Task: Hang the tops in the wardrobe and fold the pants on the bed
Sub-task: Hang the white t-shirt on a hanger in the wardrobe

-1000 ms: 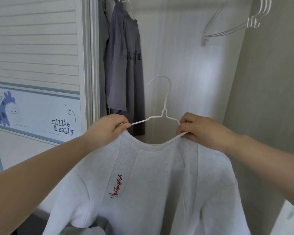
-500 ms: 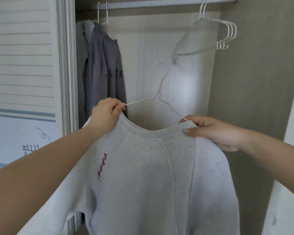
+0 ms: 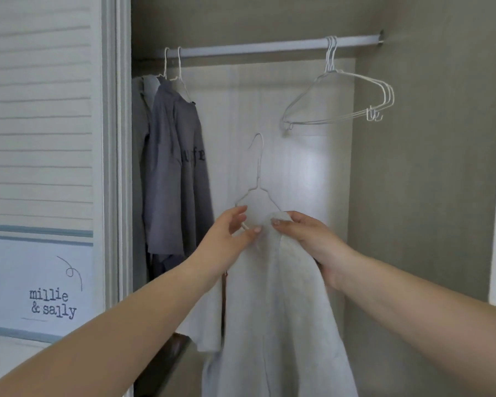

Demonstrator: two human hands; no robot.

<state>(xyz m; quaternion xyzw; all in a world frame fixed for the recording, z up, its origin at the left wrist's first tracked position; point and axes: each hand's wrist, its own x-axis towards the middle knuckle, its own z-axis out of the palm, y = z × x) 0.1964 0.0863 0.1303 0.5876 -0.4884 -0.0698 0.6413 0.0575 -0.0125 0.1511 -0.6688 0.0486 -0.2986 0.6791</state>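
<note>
A light grey sweatshirt (image 3: pixel 278 305) hangs on a white wire hanger (image 3: pixel 259 179), turned nearly edge-on to me inside the open wardrobe. My left hand (image 3: pixel 229 236) pinches the hanger's left shoulder and the fabric there. My right hand (image 3: pixel 304 236) grips the sweatshirt's other shoulder over the hanger. The hanger's hook is free in the air, well below the wardrobe rail (image 3: pixel 269 47).
A dark grey printed top (image 3: pixel 178 173) and another grey garment hang at the rail's left end. Three bare white hangers (image 3: pixel 341 101) hang at the right. A white slatted sliding door (image 3: pixel 40 138) stands on the left, the wardrobe's side wall (image 3: pixel 427 167) on the right.
The sweatshirt has turned from facing me to nearly edge-on, and my hands have come close together. The view has tilted up, so the rail now shows.
</note>
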